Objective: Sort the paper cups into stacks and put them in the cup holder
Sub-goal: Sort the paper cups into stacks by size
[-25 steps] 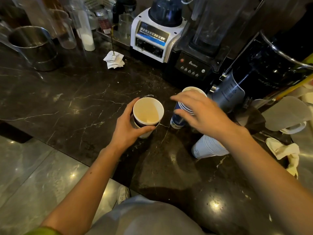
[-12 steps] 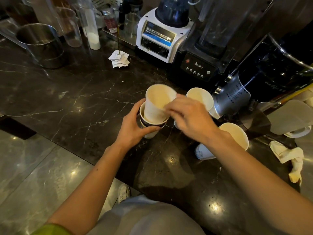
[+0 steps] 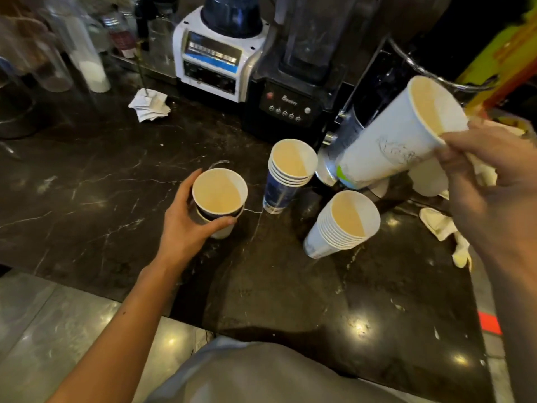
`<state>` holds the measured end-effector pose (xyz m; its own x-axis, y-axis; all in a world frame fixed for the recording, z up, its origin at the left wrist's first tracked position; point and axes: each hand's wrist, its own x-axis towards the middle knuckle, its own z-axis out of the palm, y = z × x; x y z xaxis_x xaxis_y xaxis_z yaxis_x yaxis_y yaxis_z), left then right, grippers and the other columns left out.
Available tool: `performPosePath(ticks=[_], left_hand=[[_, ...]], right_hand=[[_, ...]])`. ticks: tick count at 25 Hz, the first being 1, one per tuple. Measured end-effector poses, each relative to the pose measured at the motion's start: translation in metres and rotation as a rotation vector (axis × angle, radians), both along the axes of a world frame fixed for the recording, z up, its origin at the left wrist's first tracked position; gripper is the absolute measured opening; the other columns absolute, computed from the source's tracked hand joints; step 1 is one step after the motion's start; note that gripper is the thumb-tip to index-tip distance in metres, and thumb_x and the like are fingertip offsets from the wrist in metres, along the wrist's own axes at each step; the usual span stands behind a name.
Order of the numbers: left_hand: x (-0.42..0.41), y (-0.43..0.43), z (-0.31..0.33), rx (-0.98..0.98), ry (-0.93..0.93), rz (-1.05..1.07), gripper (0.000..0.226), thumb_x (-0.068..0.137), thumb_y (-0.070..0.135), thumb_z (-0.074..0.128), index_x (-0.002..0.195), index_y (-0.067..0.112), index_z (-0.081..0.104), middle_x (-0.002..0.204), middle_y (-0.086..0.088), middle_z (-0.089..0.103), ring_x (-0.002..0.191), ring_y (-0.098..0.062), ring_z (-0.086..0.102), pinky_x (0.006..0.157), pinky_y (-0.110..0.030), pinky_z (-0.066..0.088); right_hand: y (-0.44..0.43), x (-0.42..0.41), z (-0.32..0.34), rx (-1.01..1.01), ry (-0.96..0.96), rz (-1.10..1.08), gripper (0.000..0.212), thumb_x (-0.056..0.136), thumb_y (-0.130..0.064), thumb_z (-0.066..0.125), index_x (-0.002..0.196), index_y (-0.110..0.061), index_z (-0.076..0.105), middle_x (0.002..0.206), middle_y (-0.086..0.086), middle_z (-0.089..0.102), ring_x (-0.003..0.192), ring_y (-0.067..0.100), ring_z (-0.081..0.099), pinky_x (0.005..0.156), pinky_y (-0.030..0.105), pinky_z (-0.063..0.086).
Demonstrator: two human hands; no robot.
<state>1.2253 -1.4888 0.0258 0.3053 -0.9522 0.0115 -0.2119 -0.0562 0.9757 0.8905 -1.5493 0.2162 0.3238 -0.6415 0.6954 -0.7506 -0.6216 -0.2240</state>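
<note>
My left hand (image 3: 186, 225) grips a short stack of dark-banded paper cups (image 3: 218, 199) standing on the black marble counter (image 3: 87, 184). My right hand (image 3: 491, 199) holds a tall white paper cup (image 3: 398, 138) by its rim, tilted in the air at the upper right. Between them stand a stack of blue cups (image 3: 286, 175) and, nearer to me, a stack of white cups (image 3: 340, 225), both leaning. No cup holder is identifiable.
A white blender base (image 3: 215, 59) and a black blender (image 3: 293, 91) stand at the back. Clear containers (image 3: 87, 53) crowd the back left. Folded papers (image 3: 151, 104) lie by the blenders; a crumpled cloth (image 3: 444, 231) lies at the right. The counter edge runs just before my body.
My right hand has lifted a tall white cup out of the left-hand stack and carried it up to the right. My left hand stays on the short stack.
</note>
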Motion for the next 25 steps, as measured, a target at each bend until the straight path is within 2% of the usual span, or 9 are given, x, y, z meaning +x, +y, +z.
performPosePath(ticks=[4,8,11,14,16,18,20,22,25], left_hand=[[0.0,0.0,-0.004,0.057,0.014,-0.031,0.107,0.055,0.033,0.089,0.147,0.03,0.034,0.144,0.013,0.047,0.135,-0.007,0.043,0.114,-0.042,0.037],[-0.003,0.001,-0.009,0.113,0.024,-0.089,0.112,0.055,0.026,0.091,0.149,0.028,0.03,0.144,0.011,0.047,0.134,-0.008,0.043,0.113,-0.035,0.035],[-0.007,0.001,-0.012,0.122,0.025,-0.065,0.104,0.063,0.017,0.089,0.147,0.03,0.029,0.138,0.018,0.047,0.132,-0.005,0.043,0.109,-0.031,0.036],[-0.01,0.002,-0.012,0.119,0.029,-0.043,0.1,0.064,0.017,0.089,0.145,0.033,0.032,0.134,0.021,0.047,0.131,-0.005,0.044,0.108,-0.03,0.039],[-0.013,0.003,-0.006,0.098,0.025,-0.038,0.098,0.064,0.018,0.089,0.144,0.032,0.034,0.134,0.022,0.048,0.127,0.0,0.046,0.104,-0.025,0.04],[-0.019,0.003,0.006,0.074,0.0,-0.078,0.096,0.063,0.021,0.089,0.141,0.034,0.035,0.128,0.03,0.048,0.119,0.01,0.048,0.097,-0.013,0.04],[-0.027,0.002,0.019,0.048,-0.029,-0.146,0.094,0.062,0.025,0.089,0.137,0.039,0.035,0.126,0.035,0.047,0.118,0.017,0.046,0.094,-0.006,0.039],[-0.036,0.003,0.029,0.011,-0.05,-0.212,0.091,0.061,0.027,0.089,0.133,0.044,0.036,0.126,0.034,0.048,0.12,0.016,0.047,0.094,-0.005,0.041],[-0.043,0.007,0.034,0.006,-0.051,-0.253,0.087,0.061,0.03,0.087,0.129,0.047,0.036,0.126,0.03,0.05,0.119,0.015,0.049,0.091,-0.004,0.042]], right_hand=[[0.012,-0.024,-0.036,0.071,0.094,0.042,0.022,0.093,-0.006,0.052,0.094,0.006,0.071,0.087,0.019,0.07,0.089,0.018,0.06,0.107,0.036,0.041],[0.015,-0.024,-0.074,0.274,0.283,0.115,0.022,0.091,-0.013,0.053,0.1,-0.003,0.071,0.093,0.01,0.07,0.091,0.027,0.064,0.102,0.048,0.046],[0.017,-0.02,-0.096,0.458,0.402,0.167,0.016,0.092,-0.015,0.064,0.105,-0.013,0.073,0.098,0.002,0.072,0.096,0.023,0.066,0.105,0.044,0.044],[0.017,-0.017,-0.1,0.563,0.391,0.17,0.025,0.094,-0.031,0.057,0.11,-0.019,0.072,0.104,-0.004,0.072,0.1,0.013,0.064,0.103,0.047,0.046],[0.017,-0.009,-0.091,0.564,0.298,0.142,0.029,0.095,-0.035,0.056,0.116,-0.02,0.07,0.111,-0.005,0.069,0.107,0.013,0.06,0.095,0.043,0.05],[0.016,0.011,-0.078,0.506,0.193,0.165,0.033,0.095,-0.035,0.059,0.124,-0.02,0.065,0.118,-0.005,0.065,0.113,0.013,0.056,0.096,0.032,0.047],[0.017,0.041,-0.07,0.467,0.18,0.274,0.041,0.094,-0.036,0.061,0.131,-0.018,0.059,0.123,-0.003,0.062,0.116,0.012,0.054,0.098,0.023,0.042],[0.016,0.073,-0.071,0.471,0.254,0.411,0.043,0.094,-0.034,0.063,0.132,-0.015,0.058,0.126,0.001,0.062,0.118,0.014,0.054,0.1,0.025,0.041],[0.015,0.099,-0.079,0.42,0.27,0.496,0.022,0.094,-0.024,0.063,0.113,-0.015,0.07,0.107,-0.001,0.071,0.101,0.015,0.063,0.095,0.039,0.05]])
